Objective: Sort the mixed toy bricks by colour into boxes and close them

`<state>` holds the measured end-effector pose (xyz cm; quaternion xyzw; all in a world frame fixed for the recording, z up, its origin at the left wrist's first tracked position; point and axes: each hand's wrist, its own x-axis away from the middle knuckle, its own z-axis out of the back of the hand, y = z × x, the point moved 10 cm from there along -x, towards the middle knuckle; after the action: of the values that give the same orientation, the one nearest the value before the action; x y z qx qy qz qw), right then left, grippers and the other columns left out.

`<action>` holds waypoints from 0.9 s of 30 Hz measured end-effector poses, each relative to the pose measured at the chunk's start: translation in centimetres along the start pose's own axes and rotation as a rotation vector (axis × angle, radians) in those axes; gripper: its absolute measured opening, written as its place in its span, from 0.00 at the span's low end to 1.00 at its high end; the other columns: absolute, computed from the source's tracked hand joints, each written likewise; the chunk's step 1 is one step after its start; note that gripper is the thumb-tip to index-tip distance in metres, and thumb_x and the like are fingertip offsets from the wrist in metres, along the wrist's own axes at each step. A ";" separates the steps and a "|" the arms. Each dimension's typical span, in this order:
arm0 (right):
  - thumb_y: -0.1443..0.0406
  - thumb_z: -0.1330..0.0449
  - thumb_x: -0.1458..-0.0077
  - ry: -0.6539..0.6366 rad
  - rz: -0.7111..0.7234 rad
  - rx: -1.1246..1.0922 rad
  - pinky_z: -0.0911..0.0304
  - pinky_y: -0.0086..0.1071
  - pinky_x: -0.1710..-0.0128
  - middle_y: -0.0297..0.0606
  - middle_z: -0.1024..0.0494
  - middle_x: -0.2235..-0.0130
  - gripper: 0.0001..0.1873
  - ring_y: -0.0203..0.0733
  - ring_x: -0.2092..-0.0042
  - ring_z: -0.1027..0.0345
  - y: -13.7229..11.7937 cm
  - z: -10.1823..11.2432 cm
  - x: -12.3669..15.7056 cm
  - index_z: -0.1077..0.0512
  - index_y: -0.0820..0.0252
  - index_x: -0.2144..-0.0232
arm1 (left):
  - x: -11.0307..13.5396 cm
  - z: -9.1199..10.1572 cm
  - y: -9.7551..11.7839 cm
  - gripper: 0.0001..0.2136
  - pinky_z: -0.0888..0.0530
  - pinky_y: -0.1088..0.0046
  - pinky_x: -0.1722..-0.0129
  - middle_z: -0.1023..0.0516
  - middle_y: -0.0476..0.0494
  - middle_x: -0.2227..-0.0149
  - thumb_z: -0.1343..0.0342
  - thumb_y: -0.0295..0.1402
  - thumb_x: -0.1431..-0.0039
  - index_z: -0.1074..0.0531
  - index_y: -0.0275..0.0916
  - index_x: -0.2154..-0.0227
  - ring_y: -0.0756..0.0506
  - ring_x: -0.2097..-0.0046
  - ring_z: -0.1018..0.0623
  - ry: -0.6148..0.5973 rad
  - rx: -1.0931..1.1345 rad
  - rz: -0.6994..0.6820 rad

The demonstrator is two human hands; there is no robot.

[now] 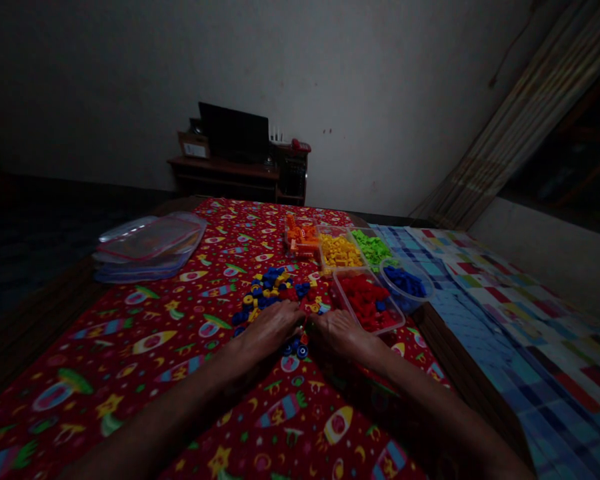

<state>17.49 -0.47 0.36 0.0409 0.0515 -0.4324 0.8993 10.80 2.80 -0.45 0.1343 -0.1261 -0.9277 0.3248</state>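
1. At the centre of my head view, a loose pile of plastic pieces (273, 283), mostly blue and yellow with some red, lies spread on the red printed cloth (250, 420), left of the open containers.
2. I see the left hand (279, 320) over the near edge of the pile, palm down, its fingers curled in. Its fingertips are hidden from me, so I cannot tell whether they grip a piece.
3. The right hand (337, 327) faces it, just beside the red tub. Its fingers are bent too, and I cannot tell what they hold, if anything.
4. Just below the gap between the hands, I make out a blue round piece (303, 351) with a pale centre.
5. Nearest on the right, a clear tub (399, 325) holds red pieces (364, 300); beside it, a round container (431, 295) holds blue pieces (405, 281).
6. Behind them I have orange pieces (301, 235), yellow pieces (340, 252) and green pieces (371, 248), left to right.
7. Far left, clear lids (147, 247) lie stacked.
8. Beyond the cloth, a dark monitor (234, 131) stands on a desk (225, 171) against the wall.
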 end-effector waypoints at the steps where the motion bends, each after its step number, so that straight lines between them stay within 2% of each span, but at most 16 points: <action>1: 0.65 0.52 0.37 -0.039 -0.009 0.002 0.47 0.31 0.69 0.39 0.28 0.70 0.10 0.37 0.69 0.36 0.0 -0.2 -0.2 0.33 0.64 0.60 | -0.1 0.1 0.1 0.08 0.31 0.74 0.64 0.26 0.45 0.65 0.51 0.30 0.38 0.28 0.40 0.63 0.48 0.65 0.27 -0.021 -0.015 0.020; 4: 0.62 0.52 0.37 -0.145 -0.052 0.006 0.48 0.30 0.69 0.40 0.27 0.69 0.12 0.38 0.68 0.35 0.4 -0.7 -0.8 0.33 0.63 0.60 | 0.0 0.2 -0.1 0.08 0.32 0.75 0.67 0.26 0.44 0.67 0.53 0.30 0.38 0.29 0.39 0.64 0.48 0.68 0.28 -0.075 -0.079 0.084; 7: 0.60 0.51 0.37 -0.185 -0.076 -0.026 0.48 0.30 0.70 0.41 0.27 0.68 0.13 0.38 0.68 0.35 0.8 -1.0 -1.1 0.33 0.63 0.61 | 0.5 0.2 -0.7 0.10 0.32 0.74 0.66 0.26 0.44 0.66 0.56 0.30 0.36 0.29 0.40 0.59 0.48 0.68 0.28 -0.058 -0.131 0.110; 11: 0.62 0.49 0.39 -0.069 -0.074 -0.166 0.50 0.29 0.71 0.37 0.30 0.72 0.10 0.35 0.70 0.38 1.0 -0.4 -1.2 0.33 0.62 0.68 | 1.1 -0.1 -1.5 0.13 0.31 0.73 0.63 0.26 0.43 0.64 0.57 0.30 0.36 0.32 0.41 0.52 0.47 0.65 0.27 0.026 -0.143 0.093; 14: 0.63 0.49 0.41 0.039 -0.121 -0.373 0.51 0.27 0.72 0.32 0.33 0.75 0.10 0.32 0.73 0.42 1.8 0.3 -1.3 0.35 0.62 0.72 | 0.9 0.5 -1.3 0.13 0.31 0.73 0.63 0.25 0.43 0.64 0.55 0.32 0.37 0.32 0.41 0.52 0.46 0.64 0.26 0.066 -0.044 0.033; 17: 0.62 0.45 0.45 0.064 -0.296 -0.679 0.51 0.25 0.75 0.30 0.34 0.77 0.10 0.30 0.74 0.42 3.6 -0.8 -1.8 0.35 0.62 0.75 | 0.3 2.4 -1.4 0.11 0.31 0.75 0.65 0.23 0.45 0.66 0.52 0.38 0.38 0.28 0.40 0.60 0.47 0.65 0.25 0.099 0.144 0.018; 20: 0.62 0.43 0.51 0.104 -0.522 -1.137 0.47 0.23 0.76 0.29 0.31 0.76 0.07 0.31 0.74 0.39 4.6 -2.8 -2.1 0.34 0.61 0.72 | -0.4 3.9 -2.8 0.13 0.32 0.76 0.70 0.23 0.49 0.72 0.52 0.41 0.40 0.27 0.39 0.65 0.48 0.70 0.25 0.110 0.249 0.137; 23: 0.63 0.44 0.51 0.094 -0.646 -1.669 0.43 0.23 0.77 0.30 0.29 0.75 0.08 0.32 0.74 0.36 3.0 -4.8 -2.7 0.34 0.60 0.67 | -0.8 4.3 -2.8 0.12 0.31 0.76 0.70 0.23 0.50 0.73 0.52 0.41 0.40 0.27 0.39 0.64 0.48 0.71 0.24 0.119 0.280 0.161; 27: 0.63 0.46 0.45 0.086 -0.730 -2.176 0.35 0.26 0.72 0.31 0.28 0.72 0.07 0.31 0.72 0.33 0.2 -5.6 -3.4 0.33 0.60 0.66 | -0.4 3.9 -0.8 0.12 0.29 0.72 0.59 0.23 0.44 0.59 0.51 0.38 0.38 0.31 0.39 0.56 0.46 0.59 0.23 0.171 0.240 0.002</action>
<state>15.27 2.92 -4.73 -0.7605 0.4373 -0.3922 0.2767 9.33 4.21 3.02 0.2506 -0.2082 -0.8908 0.3169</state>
